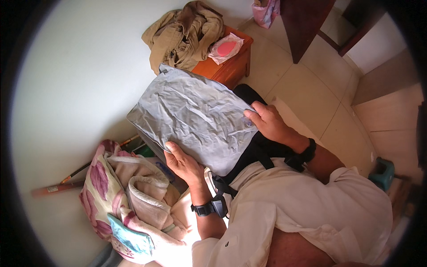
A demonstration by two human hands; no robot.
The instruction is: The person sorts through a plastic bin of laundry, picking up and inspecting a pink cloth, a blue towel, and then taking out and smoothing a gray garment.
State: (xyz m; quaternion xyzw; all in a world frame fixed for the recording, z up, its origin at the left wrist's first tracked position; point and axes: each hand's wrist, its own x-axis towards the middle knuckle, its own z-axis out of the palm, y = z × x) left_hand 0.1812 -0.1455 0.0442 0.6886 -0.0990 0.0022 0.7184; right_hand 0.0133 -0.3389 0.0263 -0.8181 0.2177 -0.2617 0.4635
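A wrinkled grey sheet with an inflation valve, perhaps a flat inflatable pillow [196,116], is stretched between my two hands. My left hand [183,163] grips its lower left edge, thumb on top. At the right edge, beside the small clear valve [249,123], my right hand [270,121] pinches the sheet with the thumb over it. The fingers beneath the sheet are mostly hidden. Each wrist wears a black strap. Below the sheet, black fabric with straps [263,150] lies across my lap.
An orange wooden cabinet [213,70] bears crumpled khaki clothing [186,36] and a pink-and-white packet [227,48]. At left lies a floral blanket [100,173] with a teal cloth [131,238] on it. A dark red wooden panel [303,26] and a teal plastic stool [382,173] stand farther right.
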